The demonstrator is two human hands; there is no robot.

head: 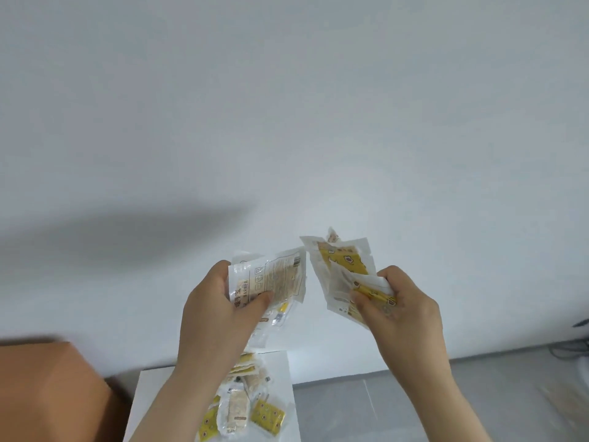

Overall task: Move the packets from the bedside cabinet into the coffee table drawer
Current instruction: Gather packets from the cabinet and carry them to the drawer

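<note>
Holding packets in both hands, head view only. The left hand (220, 301) is gripping the left bundle (274, 275), several white packets fanned out, with the thumb pressing across the printed front and the fingers curling round the far edge. The right hand (404, 304) is pinching the right bundle (341, 269), white and yellow packets, crumpled between the thumb and the curled fingers. Both bundles are hanging in the air in front of the pale wall (287, 106), close together but apart, above the cabinet (149, 397). Loose packets (245, 400) are lying in a heap on the white cabinet top, below and between the forearms; some are yellow, some beige. A brown surface (47, 387) is sitting just left of the cabinet. Grey floor (414, 406) is showing to the right, with dark cables (573, 342) at the frame edge.
</note>
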